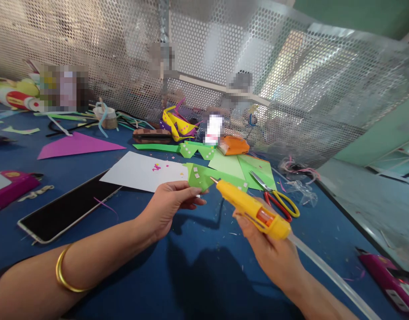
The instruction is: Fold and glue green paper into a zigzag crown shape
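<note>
Between thumb and fingers, my left hand pinches a green paper cutout dotted with small pale squares. A yellow hot glue gun sits in my right hand, fingers wrapped round its handle. Its metal tip is at the cutout's face; whether it touches I cannot tell. A long clear glue stick runs out of the gun's back. Just behind lies a second green cutout with pale squares and notched lower edges. White paper carrying tiny pink and yellow bits lies beyond my left hand.
Scissors with red and yellow handles lie right of the gun. A dark tablet-like slab, a purple sheet and a magenta device are at left. Another magenta device is at right. A perforated metal screen borders the back.
</note>
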`<state>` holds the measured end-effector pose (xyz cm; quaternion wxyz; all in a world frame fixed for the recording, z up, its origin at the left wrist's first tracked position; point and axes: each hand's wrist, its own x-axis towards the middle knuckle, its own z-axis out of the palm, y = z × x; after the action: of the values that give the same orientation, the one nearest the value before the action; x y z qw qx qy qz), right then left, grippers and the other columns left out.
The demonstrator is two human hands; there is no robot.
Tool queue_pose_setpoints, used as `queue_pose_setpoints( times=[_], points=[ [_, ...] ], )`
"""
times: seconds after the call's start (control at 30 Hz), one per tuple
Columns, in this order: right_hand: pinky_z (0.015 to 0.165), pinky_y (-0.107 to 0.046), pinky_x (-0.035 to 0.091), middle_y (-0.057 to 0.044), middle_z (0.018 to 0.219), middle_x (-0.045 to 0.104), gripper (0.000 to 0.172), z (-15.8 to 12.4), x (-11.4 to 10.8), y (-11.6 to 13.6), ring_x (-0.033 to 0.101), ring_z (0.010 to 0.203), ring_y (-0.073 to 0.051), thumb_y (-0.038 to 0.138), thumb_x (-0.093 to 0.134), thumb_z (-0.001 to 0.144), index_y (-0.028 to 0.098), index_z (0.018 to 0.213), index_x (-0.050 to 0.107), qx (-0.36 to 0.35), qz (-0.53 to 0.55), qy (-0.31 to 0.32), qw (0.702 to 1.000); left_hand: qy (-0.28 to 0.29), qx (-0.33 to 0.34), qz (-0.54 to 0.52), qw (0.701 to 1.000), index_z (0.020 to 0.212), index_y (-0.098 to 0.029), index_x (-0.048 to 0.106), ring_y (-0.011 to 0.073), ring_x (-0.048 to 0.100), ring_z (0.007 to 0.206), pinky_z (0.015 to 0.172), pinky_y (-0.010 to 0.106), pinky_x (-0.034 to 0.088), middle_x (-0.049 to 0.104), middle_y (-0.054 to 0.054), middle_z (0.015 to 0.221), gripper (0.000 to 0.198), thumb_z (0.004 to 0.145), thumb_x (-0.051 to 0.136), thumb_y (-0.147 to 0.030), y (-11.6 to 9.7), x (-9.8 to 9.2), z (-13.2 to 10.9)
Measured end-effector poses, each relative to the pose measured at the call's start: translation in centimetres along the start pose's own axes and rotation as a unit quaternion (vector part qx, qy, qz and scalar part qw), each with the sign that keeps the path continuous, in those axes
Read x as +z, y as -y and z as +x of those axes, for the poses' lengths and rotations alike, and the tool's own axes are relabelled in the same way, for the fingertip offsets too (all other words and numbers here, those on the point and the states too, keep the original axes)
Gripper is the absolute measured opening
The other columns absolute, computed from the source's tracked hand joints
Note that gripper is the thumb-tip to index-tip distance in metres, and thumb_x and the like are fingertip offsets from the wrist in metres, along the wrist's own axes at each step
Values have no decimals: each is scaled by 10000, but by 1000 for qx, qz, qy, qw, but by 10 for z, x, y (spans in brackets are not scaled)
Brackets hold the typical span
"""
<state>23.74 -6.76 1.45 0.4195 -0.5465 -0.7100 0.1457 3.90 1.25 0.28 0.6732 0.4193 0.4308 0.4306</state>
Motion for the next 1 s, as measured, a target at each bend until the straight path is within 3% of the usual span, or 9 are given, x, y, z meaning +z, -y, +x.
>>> queue_pose_setpoints(
  times=[0.17,0.27,0.33,0.4,0.5,0.63,0.73,0.87,1.0],
  points=[
    [453,-248,414,-2,663,572,335,12,-20,-15,509,526,-123,496,504,916,193,827,616,101,-6,-96,990,-23,4,6,1000,775,-164,775,153,678,709,660,227,503,763,82,811,172,695,795,-315,-5,-3,3],
    [483,-269,423,-50,742,629,357,28,-48,-49,551,578,-154,509,490,907,181,849,618,128,-71,-142,979,-36,9,-9,999,749,-165,768,142,678,703,648,214,511,768,83,842,164,676,814,-305,-9,-4,5],
    [543,-293,443,-80,807,654,325,42,-72,-80,596,660,-195,476,494,890,173,927,605,134,-181,-165,960,-44,16,-18,999,753,-168,768,133,680,699,639,203,513,770,77,878,162,666,821,-294,-11,-5,6],
    [571,-308,435,-86,782,648,334,56,-96,-110,603,660,-214,463,461,894,163,971,584,196,-343,-112,912,-48,24,-19,998,788,-172,773,127,683,703,636,197,516,771,74,922,177,664,822,-288,-12,-7,8],
    [635,-360,424,-149,806,652,284,70,-126,-145,629,763,-297,425,565,833,148,873,616,235,-428,-69,870,-54,39,-24,997,814,-171,771,133,688,706,631,207,522,766,85,973,192,664,818,-281,-16,-10,10],
    [634,-403,405,-240,807,641,267,73,-144,-168,638,803,-382,384,648,775,122,735,621,275,-473,-63,835,-74,53,-41,995,788,-164,757,136,693,705,621,209,517,766,86,970,164,660,813,-249,-21,-14,15],
    [602,-386,379,-223,756,630,268,69,-147,-176,648,754,-350,371,649,778,143,646,600,275,-475,-54,834,-84,59,-46,994,788,-155,751,142,694,711,625,215,517,766,91,959,175,654,811,-249,-25,-17,18],
    [576,-371,360,-154,660,595,326,62,-143,-182,635,662,-268,391,589,823,175,578,575,245,-448,-38,859,-90,68,-47,993,800,-155,744,162,695,743,625,228,525,762,100,992,207,645,821,-270,-27,-20,19],
    [553,-380,345,-150,621,583,326,58,-138,-184,608,592,-242,336,577,823,174,540,576,229,-425,-52,874,-94,84,-51,991,792,-169,736,186,698,783,642,247,541,758,101,1014,188,647,814,-260,-32,-23,21]
  ],
)
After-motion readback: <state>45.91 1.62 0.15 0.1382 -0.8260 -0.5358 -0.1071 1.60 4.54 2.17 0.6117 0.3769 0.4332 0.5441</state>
